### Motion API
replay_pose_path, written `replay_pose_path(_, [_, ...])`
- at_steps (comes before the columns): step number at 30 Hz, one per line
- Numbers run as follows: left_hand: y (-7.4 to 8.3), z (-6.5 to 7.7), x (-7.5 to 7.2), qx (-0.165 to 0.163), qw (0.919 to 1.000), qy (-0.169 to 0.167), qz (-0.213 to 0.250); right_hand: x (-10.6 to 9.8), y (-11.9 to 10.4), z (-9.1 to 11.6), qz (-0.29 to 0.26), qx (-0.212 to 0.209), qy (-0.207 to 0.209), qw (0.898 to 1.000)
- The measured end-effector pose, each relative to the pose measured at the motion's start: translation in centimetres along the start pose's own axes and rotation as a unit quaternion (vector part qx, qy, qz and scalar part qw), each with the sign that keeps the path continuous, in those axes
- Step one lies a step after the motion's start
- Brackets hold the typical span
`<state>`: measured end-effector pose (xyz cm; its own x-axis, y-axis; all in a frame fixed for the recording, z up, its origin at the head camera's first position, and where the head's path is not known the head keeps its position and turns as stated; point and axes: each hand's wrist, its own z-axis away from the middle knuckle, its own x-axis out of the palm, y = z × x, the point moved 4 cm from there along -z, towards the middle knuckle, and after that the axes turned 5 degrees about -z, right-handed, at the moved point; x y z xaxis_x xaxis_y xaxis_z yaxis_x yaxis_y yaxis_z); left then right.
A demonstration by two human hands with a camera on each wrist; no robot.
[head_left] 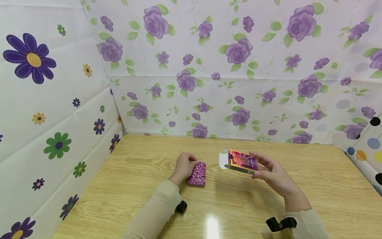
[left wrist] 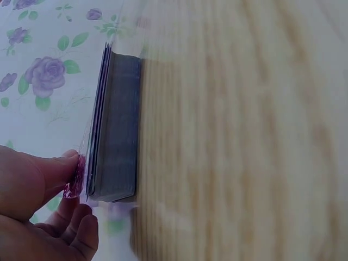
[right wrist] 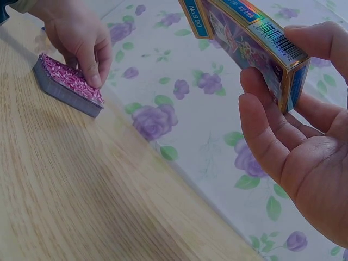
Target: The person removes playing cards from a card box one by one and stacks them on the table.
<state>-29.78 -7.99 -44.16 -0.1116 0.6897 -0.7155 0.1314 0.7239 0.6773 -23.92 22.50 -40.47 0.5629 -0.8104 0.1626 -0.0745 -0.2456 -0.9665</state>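
A deck of playing cards with pink-and-white patterned backs lies face down on the wooden table. My left hand is at its far left corner, thumb on top. In the left wrist view, thumb and fingers pinch the pink edge at one end of the deck, whose stacked sides look dark. Off to the right, my right hand holds a shiny purple and orange card box above the table, thumb and fingers at its right end. The box's white flap hangs open, pointing left toward the deck.
The wooden table meets a cloth backdrop with purple roses along its far edge. Another flowered cloth borders the left side. Black camera straps sit on both sleeved wrists.
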Motion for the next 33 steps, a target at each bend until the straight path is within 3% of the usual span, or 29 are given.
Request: replay_pose_path(33, [-0.41, 0.04, 0.68, -0.015, 0.9994, -0.029, -0.008, 0.02, -0.14, 0.02, -0.008, -0.02, -0.019, 1.0])
